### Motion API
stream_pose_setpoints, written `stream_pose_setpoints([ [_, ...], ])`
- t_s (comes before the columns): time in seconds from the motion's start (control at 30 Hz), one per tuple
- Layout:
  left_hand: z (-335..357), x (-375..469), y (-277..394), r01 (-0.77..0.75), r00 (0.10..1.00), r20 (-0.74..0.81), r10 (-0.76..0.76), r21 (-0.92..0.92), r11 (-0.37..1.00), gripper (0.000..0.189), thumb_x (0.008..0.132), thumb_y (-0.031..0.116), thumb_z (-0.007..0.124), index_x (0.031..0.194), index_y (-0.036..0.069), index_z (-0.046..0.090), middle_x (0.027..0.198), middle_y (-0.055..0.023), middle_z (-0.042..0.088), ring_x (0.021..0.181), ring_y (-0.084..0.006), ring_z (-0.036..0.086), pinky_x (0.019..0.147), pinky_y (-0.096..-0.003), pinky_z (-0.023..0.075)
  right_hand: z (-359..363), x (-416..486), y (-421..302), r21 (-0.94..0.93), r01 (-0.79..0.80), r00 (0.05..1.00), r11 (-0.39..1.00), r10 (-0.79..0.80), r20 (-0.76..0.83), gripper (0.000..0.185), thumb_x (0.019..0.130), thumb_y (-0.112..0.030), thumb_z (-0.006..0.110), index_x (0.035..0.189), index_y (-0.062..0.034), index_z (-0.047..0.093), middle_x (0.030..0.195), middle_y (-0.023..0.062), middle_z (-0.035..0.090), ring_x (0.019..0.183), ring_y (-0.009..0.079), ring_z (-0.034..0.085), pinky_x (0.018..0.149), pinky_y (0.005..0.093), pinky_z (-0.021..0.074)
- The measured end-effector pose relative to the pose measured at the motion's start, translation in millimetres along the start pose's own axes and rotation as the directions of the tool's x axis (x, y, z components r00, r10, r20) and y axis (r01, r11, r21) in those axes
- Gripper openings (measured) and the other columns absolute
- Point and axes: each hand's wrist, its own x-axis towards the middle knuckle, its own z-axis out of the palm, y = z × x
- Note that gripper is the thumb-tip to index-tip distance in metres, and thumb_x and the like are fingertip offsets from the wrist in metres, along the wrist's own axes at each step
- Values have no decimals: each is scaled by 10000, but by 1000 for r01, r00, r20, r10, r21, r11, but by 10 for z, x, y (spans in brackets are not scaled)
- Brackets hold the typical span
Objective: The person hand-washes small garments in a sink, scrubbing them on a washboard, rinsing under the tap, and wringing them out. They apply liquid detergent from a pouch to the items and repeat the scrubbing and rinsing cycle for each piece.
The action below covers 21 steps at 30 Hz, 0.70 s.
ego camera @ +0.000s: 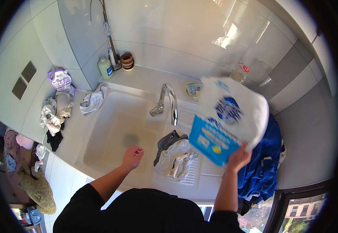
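My right hand [240, 157] grips the lower edge of a large white and blue plastic bag [239, 116], which looks like a laundry powder package and bears printing. The bag is raised over the right end of the counter and is slightly blurred. Above the near part of the white basin [110, 139], my left hand [133, 158] is curled closed; a small pale spot shows at its fingers. To its right, a white cloth [176, 158] and a dark grey garment [169, 142] lie on the ribbed washboard [192, 171]. A chrome faucet [173, 102] arches over the sink.
Blue clothing [262, 163] is heaped at the right end. Along the left rim sit a white cloth [93, 99], several garments [54, 115] and a purple-white pouch [61, 80]. Behind stand a green bottle [105, 68], a striped pot [127, 60] and a small dish [188, 92].
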Motion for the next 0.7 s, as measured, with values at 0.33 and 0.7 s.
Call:
stream_pose_setpoints([
  [0.33,360,250,26,-207,976,58,209,-47,977,190,905,221,698,976,45,682,935,-127,662,835,-267,646,721,-375,511,2462,-190,-131,510,260,760,820,-499,416,310,1022,-314,622,984,-7,654,639,61,558,594,159,469,562,349,416],
  [0.7,1122,58,40,-281,951,238,199,386,879,1111,773,691,712,1535,-12,314,1572,-326,279,1466,-491,258,1197,-562,218,845,-741,1574,-419,255,651,871,166,740,542,931,-457,679,1256,-25,636,1218,210,674,1128,345,651,959,427,512],
])
